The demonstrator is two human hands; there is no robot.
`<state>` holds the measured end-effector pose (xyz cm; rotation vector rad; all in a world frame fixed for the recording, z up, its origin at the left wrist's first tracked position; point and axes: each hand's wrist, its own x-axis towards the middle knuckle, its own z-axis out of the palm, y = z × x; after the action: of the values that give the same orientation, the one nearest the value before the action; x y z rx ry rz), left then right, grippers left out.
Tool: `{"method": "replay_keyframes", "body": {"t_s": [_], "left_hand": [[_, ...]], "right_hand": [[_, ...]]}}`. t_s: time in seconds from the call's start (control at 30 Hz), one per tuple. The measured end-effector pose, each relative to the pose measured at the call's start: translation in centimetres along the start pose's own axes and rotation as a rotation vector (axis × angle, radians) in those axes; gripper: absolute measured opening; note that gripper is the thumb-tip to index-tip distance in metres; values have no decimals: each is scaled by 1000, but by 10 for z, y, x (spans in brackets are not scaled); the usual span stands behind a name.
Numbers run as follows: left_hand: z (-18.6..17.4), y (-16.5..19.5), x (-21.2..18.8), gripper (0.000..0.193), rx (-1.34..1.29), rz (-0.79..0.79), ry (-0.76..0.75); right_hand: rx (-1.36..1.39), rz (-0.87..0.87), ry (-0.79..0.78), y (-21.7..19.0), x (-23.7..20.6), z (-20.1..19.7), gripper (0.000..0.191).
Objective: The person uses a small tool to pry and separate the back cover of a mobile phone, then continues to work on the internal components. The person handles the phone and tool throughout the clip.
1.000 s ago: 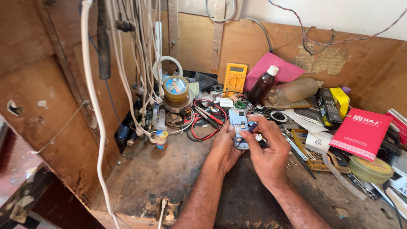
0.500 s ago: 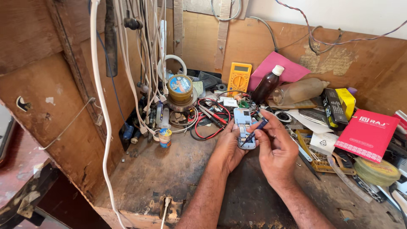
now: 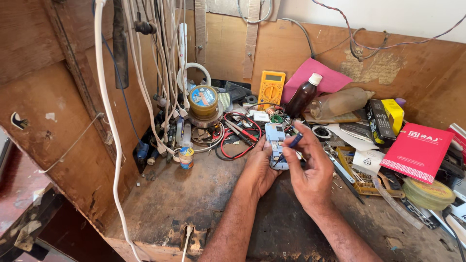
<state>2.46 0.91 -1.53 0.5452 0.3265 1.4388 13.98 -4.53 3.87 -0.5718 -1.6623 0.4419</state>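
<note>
L hand (image 3: 259, 167) gripped small pale-blue opened phone (image 3: 276, 140) above worn wooden tabletop (image 3: 194, 204); R hand (image 3: 310, 172) pinched dark blue-handled screwdriver (image 3: 291, 144) w/ tip on it.

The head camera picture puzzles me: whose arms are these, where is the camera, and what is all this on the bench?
There is no machine here. The camera sits on a person's head and looks down, so the two bare arms are that person's own. The left hand holds a small opened phone with a pale blue body above the wooden workbench. The right hand holds a thin dark tool with its tip at the phone. Behind lie a yellow multimeter, a brown bottle with a white cap, a round tin, red and black test leads and a red booklet. White cables hang at the left.
</note>
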Motion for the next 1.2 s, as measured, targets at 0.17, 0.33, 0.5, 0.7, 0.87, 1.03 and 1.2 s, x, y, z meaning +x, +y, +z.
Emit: {"method": "replay_keyframes", "body": {"t_s": [0.17,0.33,0.5,0.7,0.87,1.03,1.2], "left_hand": [[2,1,-1,41,9,-21,58],[2,2,-3,42,30,0,15],[5,4,-4,41,23,-2,23],[6,6,-6,41,39,-23,24],[2,4,-4,37,57,-8,30],[1,4,-3,38,50,-30,54],[4,5,-4,38,94,-31,79]], "right_hand": [[-19,112,71,0,1,-1,46],[-75,-16,18,-3,0,0,51],[-106,-23,14,-2,-1,0,54],[-30,25,37,-3,-4,-4,59],[-6,2,84,-5,-1,-9,55],[-65,-20,110,-2,-2,-12,55],[-125,-60,160,3,-2,-18,54]]}}
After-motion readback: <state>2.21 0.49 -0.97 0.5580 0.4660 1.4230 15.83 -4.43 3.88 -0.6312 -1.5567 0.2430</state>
